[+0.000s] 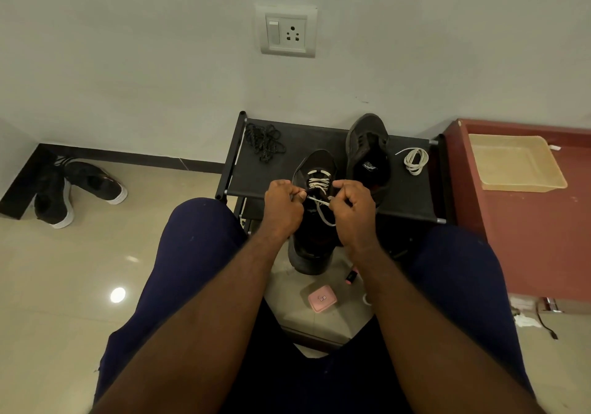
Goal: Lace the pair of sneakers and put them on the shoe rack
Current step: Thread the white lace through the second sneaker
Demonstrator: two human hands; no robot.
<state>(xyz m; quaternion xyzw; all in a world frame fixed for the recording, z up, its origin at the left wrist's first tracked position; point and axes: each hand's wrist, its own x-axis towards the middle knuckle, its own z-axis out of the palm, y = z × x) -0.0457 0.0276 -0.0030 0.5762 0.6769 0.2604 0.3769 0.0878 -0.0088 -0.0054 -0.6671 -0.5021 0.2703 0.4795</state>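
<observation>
While the near sneaker (pixel 315 164) rests toe-first on the front edge of the shoe rack (pixel 256 176), heel hanging out toward the lap, both hands meet over its tongue. Propped that way, the eyelets face the person. Left hand (pixel 283 205), fingers curled, pinches one end of the white lace (pixel 318 183). Right hand (pixel 351 208) pinches the other strand, and the lace runs taut between them, which looks like a tightening pull. A few crossings sit near the toe, and the upper eyelets seem yet to be threaded. The second sneaker (pixel 367 151) waits on the rack top, unlaced, with its coiled lace (pixel 415 160) just beside it, handy for its turn. A tangle of black laces (pixel 263 141) lies at the rack's left end, probably set aside.
</observation>
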